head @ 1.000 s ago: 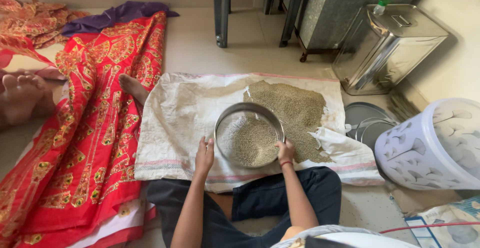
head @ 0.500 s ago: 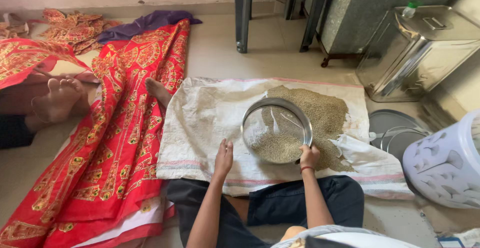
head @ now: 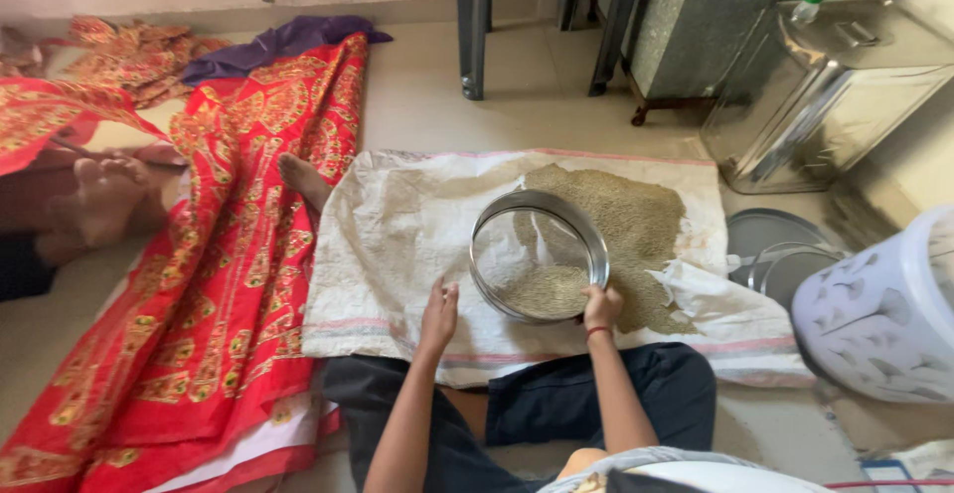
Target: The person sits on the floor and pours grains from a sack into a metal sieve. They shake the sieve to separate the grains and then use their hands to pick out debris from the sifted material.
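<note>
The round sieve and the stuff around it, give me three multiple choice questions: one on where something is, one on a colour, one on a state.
1. Where does the loose grain heap lie?
A. on the white sack cloth
B. inside the metal tin
C. on the red fabric

2. What colour is the patterned fabric left of the sack cloth?
A. blue
B. red with gold
C. plain green

3. How is the sieve held?
A. by both hands
B. by nobody
C. by the right hand alone

Answers:
1 A, the heap spreads over the cloth.
2 B, red with golden motifs.
3 C, the left hand is off the rim.
</note>
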